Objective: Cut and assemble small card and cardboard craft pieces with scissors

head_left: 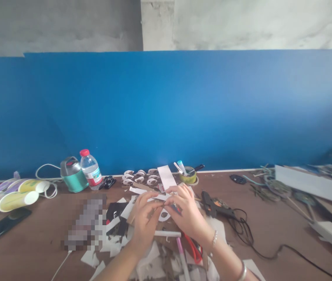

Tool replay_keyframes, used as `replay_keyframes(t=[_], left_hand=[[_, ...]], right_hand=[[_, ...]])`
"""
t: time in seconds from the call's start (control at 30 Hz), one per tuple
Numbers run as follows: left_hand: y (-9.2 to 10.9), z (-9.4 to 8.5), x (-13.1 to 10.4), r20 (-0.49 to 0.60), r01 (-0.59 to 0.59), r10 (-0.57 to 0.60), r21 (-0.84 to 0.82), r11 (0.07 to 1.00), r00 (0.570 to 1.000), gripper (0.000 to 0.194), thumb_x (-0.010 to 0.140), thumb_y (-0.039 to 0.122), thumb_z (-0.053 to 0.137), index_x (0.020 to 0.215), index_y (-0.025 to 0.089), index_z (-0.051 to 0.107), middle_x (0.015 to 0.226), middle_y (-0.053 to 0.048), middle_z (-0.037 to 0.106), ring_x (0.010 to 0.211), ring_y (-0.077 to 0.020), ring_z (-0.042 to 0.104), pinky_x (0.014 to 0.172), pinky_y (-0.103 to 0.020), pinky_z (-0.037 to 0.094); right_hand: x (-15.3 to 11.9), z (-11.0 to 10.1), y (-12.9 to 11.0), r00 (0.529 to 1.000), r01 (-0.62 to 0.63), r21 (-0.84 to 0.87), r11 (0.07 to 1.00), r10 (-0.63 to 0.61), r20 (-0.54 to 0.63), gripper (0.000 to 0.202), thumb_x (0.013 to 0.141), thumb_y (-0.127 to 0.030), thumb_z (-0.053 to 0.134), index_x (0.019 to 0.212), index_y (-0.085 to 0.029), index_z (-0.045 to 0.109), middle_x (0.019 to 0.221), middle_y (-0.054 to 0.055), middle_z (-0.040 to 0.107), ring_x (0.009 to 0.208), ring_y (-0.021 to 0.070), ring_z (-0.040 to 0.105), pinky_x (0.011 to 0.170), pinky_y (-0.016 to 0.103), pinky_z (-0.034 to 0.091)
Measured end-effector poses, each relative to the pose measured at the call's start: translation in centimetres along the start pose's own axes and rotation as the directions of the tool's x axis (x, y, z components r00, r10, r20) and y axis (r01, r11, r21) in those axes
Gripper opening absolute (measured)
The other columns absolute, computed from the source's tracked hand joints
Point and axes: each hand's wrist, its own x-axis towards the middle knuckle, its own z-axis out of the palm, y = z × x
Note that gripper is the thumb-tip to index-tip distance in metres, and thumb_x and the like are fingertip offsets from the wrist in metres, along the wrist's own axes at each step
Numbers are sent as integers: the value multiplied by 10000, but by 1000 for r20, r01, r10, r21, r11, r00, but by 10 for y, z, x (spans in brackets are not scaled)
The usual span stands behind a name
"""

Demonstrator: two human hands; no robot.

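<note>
My left hand (145, 216) and my right hand (186, 210) meet over the middle of the littered desk, fingertips pinched close together. What sits between the fingertips is too small and blurred to name. Just below them shows a white paper piece with a hole (164, 216); I cannot tell whether it is held or lies on the desk. Beneath the hands are a white rolled stick (167, 233), a pen with a pink cap (180, 249) and red-handled scissors (194, 249). White paper scraps (115, 246) spread around.
Several curled white paper pieces (152, 180) stand at the back beside a tape roll holding pens (188, 178). A glue gun (217, 207) with a black cable lies right. To the left are a bottle (91, 171), a teal container (75, 180) and paper cups (19, 200). A blue partition (166, 109) rises behind.
</note>
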Motion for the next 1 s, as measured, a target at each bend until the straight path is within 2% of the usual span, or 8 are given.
replay_keyframes(t=[0.3,0.57,0.63,0.7,0.77,0.83,0.87,1.0], left_hand=[[-6,0,1,19,-5,5,-10,1000,1000,177,863,354,573,781,253,693,1106,-72,590,1106,-270,510,972,-451,402],[0,-1,-1,85,94,-88,-68,993,992,187,841,357,594,725,236,677,1134,-75,571,1158,-282,490,988,-444,393],[-4,1,0,69,131,-127,-67,989,990,176,830,343,599,714,231,670,1138,-75,578,1158,-285,495,1003,-456,375],[-9,3,1,28,174,-172,-67,982,985,175,825,339,598,708,225,663,1139,-78,584,1139,-285,513,1020,-472,352],[-13,4,2,-7,208,-210,-86,974,978,186,827,352,591,715,220,661,1142,-84,589,1134,-284,521,1016,-472,356],[-17,4,3,-26,227,-231,-102,969,973,197,826,371,592,724,218,662,1155,-87,593,1140,-284,520,1008,-463,368],[-17,4,3,-31,236,-240,-107,966,970,201,825,380,596,727,217,663,1165,-88,593,1144,-284,519,1005,-459,372],[-18,4,3,-29,299,-307,-148,943,951,237,816,410,605,726,200,669,1196,-97,580,1117,-277,541,944,-410,431]], right_hand=[[1,-4,1,998,-19,73,997,15,57,163,827,-75,532,798,-222,597,1059,60,598,1070,212,550,1064,535,231],[4,-11,7,966,-167,288,943,97,241,142,812,-118,544,766,-213,638,978,37,621,993,191,583,907,341,445],[3,-18,20,951,-197,252,947,122,285,161,848,-173,514,817,-210,667,988,52,632,956,193,602,869,324,463],[-2,-30,40,937,-238,73,969,209,280,234,859,-183,478,1008,-210,656,1024,80,640,989,222,592,865,352,458],[-10,-44,65,865,-395,-305,867,463,194,326,787,-111,474,1064,-191,624,1072,125,624,1049,285,555,873,431,425],[-20,-58,87,681,-518,-604,606,720,138,404,713,-90,511,1104,-147,591,1110,194,582,1089,366,511,845,495,400],[-25,-63,97,602,-521,-667,533,783,155,435,704,-99,524,1135,-130,571,1144,218,556,1124,388,482,848,504,388],[-40,-67,123,532,-521,-666,535,813,236,466,674,-75,537,1130,-161,585,1116,196,584,1112,376,505,820,453,394]])
